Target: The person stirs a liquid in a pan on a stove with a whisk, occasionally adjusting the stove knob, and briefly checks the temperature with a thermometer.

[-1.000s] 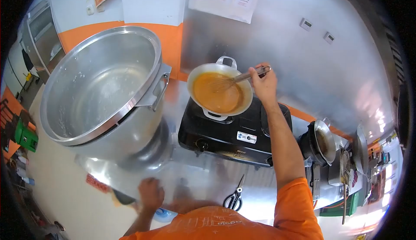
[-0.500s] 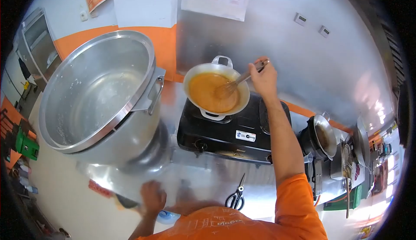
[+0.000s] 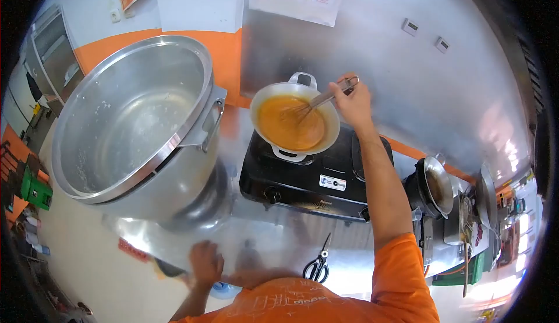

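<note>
My right hand (image 3: 353, 103) is closed around the handle of a wire whisk (image 3: 319, 100). The whisk slants down to the left, its wires dipping into an orange-brown liquid (image 3: 291, 126). That liquid fills much of a two-handled metal wok (image 3: 332, 126), which sits on the left burner of a black gas stove (image 3: 291, 183). At the front of the steel counter (image 3: 262, 241), my left hand (image 3: 207, 263) rests low with curled fingers, and nothing shows in it. Between my body and the stove lie black-handled scissors (image 3: 317, 266).
A large metal pot (image 3: 140, 131) stands left of the stove, tilted in view, its inside visible. Farther right are another wok (image 3: 438, 186) and several utensils. A steel wall panel (image 3: 361, 49) rises behind the stove.
The whisk has swept through the liquid toward the back of the wok, and my right hand moved slightly with it. My left hand has stayed in place. The view has shifted slightly.
</note>
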{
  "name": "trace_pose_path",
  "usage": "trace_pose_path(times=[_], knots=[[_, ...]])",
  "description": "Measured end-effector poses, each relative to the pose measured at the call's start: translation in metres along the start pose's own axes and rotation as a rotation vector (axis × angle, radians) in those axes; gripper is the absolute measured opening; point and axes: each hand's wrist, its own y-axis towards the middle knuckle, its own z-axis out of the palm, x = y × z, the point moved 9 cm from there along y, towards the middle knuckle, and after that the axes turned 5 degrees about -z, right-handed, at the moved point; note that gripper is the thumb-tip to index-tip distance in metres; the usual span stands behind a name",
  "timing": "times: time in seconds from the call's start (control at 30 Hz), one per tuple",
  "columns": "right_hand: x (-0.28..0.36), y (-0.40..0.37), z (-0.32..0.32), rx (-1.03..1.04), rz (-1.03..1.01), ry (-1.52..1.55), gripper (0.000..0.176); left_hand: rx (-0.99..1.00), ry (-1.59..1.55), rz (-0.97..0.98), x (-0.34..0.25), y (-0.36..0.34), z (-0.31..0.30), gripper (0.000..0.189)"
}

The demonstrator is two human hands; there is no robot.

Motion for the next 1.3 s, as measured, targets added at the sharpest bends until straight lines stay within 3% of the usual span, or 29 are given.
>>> trace_pose_path(times=[0.13, 0.33, 0.43, 0.53, 0.83, 0.93, 1.13, 1.3], knots=[[0.018, 0.004, -0.006, -0.107, -0.251, -0.113, 0.018, 0.008, 0.014, -0.014, 0.003, 0.0, 0.001, 0.037], [-0.009, 0.004, 0.019, 0.07, 0.223, 0.266, 0.026, 0.029, 0.01, -0.034, 0.002, 0.001, 0.003, 0.036], [0.001, 0.009, 0.018, 0.074, 0.126, 0.154, 0.026, 0.044, -0.034, -0.026, 0.004, 0.003, 0.003, 0.036], [0.022, 0.009, 0.002, 0.002, -0.148, -0.103, 0.028, 0.004, -0.032, -0.008, 0.001, 0.002, -0.001, 0.035], [0.019, 0.009, 0.028, 0.141, 0.102, 0.227, 0.028, 0.108, 0.003, -0.028, 0.011, -0.002, 0.017, 0.037], [0.022, 0.02, 0.023, 0.103, -0.039, 0.06, 0.027, 0.096, 0.001, -0.016, 0.006, -0.001, 0.011, 0.037], [0.017, 0.029, -0.001, 0.121, -0.09, -0.095, 0.025, 0.031, 0.028, 0.007, 0.0, -0.003, 0.006, 0.035], [-0.01, 0.017, 0.017, 0.135, 0.148, 0.244, 0.026, 0.055, 0.035, -0.01, 0.0, -0.002, 0.009, 0.034]])
